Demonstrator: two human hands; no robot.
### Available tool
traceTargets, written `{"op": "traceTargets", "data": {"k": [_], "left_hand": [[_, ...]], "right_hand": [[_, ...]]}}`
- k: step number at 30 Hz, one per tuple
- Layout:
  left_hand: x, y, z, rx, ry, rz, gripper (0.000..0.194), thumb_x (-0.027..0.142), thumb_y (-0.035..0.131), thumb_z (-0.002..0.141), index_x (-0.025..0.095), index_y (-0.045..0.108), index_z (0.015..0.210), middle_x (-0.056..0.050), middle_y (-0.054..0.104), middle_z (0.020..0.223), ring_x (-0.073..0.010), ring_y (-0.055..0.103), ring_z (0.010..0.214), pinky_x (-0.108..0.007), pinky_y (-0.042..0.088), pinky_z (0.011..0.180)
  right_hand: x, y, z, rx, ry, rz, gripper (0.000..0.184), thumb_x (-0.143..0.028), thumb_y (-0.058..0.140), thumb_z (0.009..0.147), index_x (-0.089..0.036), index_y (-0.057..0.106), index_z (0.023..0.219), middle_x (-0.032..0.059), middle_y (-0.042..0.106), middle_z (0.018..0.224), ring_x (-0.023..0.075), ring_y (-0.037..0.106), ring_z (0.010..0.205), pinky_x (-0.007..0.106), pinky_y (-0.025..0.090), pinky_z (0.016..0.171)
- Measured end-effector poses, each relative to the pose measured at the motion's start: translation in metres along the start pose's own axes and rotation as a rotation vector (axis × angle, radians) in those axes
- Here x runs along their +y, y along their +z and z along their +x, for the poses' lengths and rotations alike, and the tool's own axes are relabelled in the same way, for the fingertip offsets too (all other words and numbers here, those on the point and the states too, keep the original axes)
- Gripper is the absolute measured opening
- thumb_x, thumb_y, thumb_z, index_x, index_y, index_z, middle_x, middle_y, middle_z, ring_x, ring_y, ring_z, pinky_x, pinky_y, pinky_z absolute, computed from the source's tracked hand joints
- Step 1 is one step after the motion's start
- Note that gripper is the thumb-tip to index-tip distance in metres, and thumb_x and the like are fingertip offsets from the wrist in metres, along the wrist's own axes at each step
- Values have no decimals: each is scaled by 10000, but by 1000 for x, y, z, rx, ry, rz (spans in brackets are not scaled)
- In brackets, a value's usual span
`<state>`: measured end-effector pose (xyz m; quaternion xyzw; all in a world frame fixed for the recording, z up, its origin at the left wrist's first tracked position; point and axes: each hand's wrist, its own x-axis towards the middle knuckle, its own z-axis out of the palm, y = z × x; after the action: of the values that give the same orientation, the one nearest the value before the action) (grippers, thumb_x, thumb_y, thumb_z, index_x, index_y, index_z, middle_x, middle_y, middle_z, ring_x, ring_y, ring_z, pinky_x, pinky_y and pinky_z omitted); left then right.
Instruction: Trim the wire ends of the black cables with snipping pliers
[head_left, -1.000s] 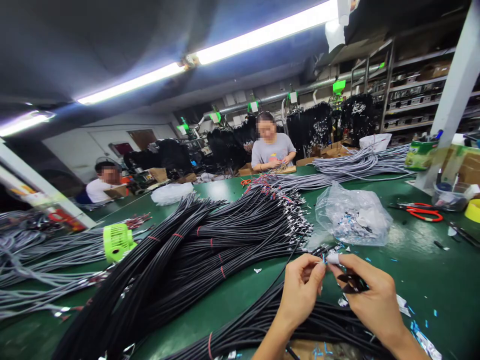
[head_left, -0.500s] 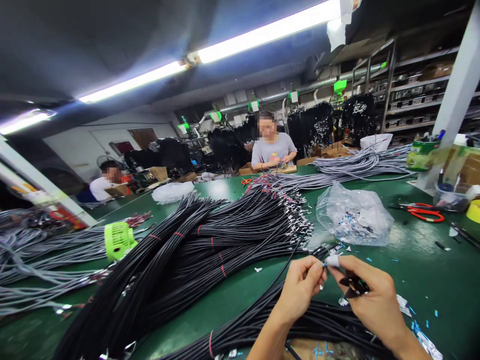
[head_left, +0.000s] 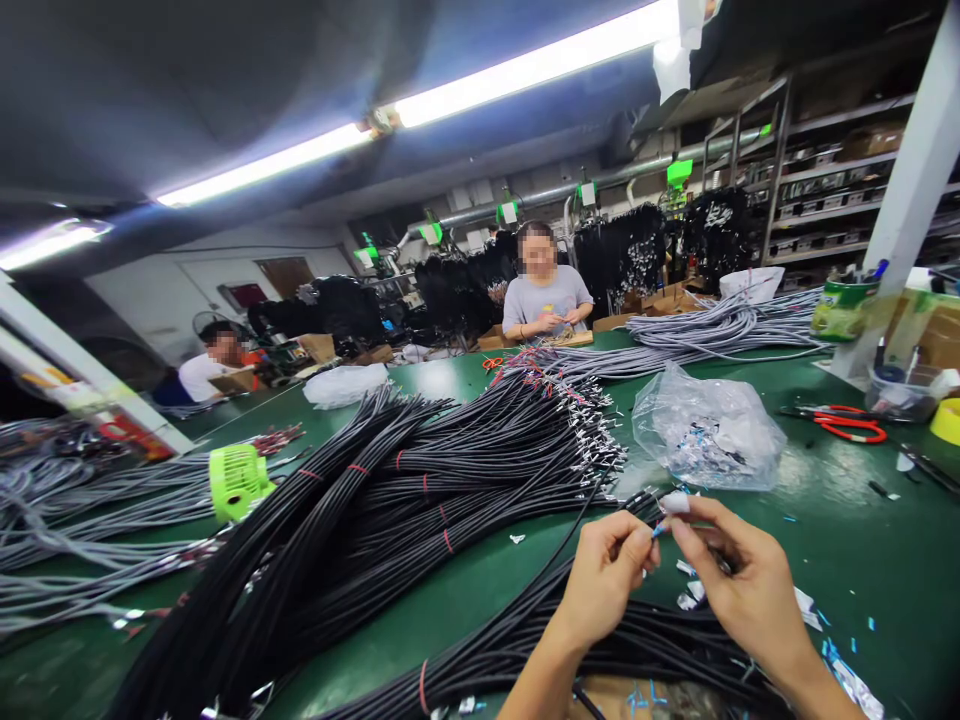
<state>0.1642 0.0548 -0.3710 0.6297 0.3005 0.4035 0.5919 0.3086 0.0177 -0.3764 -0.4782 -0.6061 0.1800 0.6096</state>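
Note:
My left hand point(head_left: 609, 568) is closed in a pinch on the end of a black cable. A short blue wire point(head_left: 658, 530) sticks out past its thumb and fingertip. Close beside that tip is my right hand point(head_left: 739, 565), thumb and index finger bent toward the wire, with white tape point(head_left: 675, 503) on the index fingertip. Whether they touch the wire is hard to see. The right palm is turned from view, so anything in it is hidden. Under my wrists lies a bundle of black cables point(head_left: 480, 645) with a red tie.
A large heap of tied black cables point(head_left: 337, 530) covers the middle of the green table point(head_left: 840, 520). A clear plastic bag point(head_left: 705, 430) of scraps and red-handled pliers point(head_left: 851, 425) lie right. A green fan point(head_left: 238, 482) stands left. Another person point(head_left: 547, 295) sits opposite.
My right hand has rolled over, and the dark tool seen in it before is now mostly out of sight. Its fingers have lifted slightly, and more blue wire shows at my left fingertips.

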Motion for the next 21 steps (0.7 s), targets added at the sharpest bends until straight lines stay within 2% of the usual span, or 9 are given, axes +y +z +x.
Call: {"op": "traceTargets", "data": {"k": [2,5,8,11,14,18,21], "left_hand": [[-1,-1,0,8,-11,-12,448,539,547,812,126,520,640,42,387,546,-45,260,429,-202,181,424],[-2,-2,0,-11,-41,-25,467,556,555,799,122,521,629,37,399,541,-42,256,427,-199,174,416],[-1,-2,1,-48,-67,-52,494,579,552,787,130,488,591,49,364,506,-38,233,417,-196,156,406],[1,-1,2,-55,-66,-82,502,586,542,788,136,465,578,62,330,488,-35,207,410,-196,139,400],[1,0,3,-24,-47,-99,501,584,544,787,135,465,579,68,319,484,-33,206,408,-196,143,402],[-4,0,4,58,-32,-93,475,565,580,774,119,508,630,48,392,516,-34,247,414,-193,167,407],[-8,1,5,122,-15,-87,433,530,606,773,113,539,682,42,422,536,-39,277,430,-186,196,418]], "right_hand": [[0,0,0,-27,34,16,256,-256,619,803,-177,618,1047,48,731,850,157,690,606,213,573,585],[1,0,2,-65,87,92,261,-251,683,750,-178,657,999,46,743,830,177,708,659,231,589,630],[2,2,5,-25,156,196,202,-267,723,711,-163,690,881,53,749,757,199,719,661,246,599,623],[2,4,5,20,152,197,204,-264,723,709,-158,689,881,56,750,738,197,717,629,241,598,581],[2,6,0,41,-8,26,206,-219,660,773,-167,668,972,58,754,801,184,718,643,245,591,606],[8,4,-6,143,-362,-348,240,-156,655,782,-207,650,1016,28,752,793,173,703,617,268,548,613],[7,3,-8,182,-523,-427,228,-159,678,775,-217,651,994,1,734,732,146,674,563,254,516,596]]}}
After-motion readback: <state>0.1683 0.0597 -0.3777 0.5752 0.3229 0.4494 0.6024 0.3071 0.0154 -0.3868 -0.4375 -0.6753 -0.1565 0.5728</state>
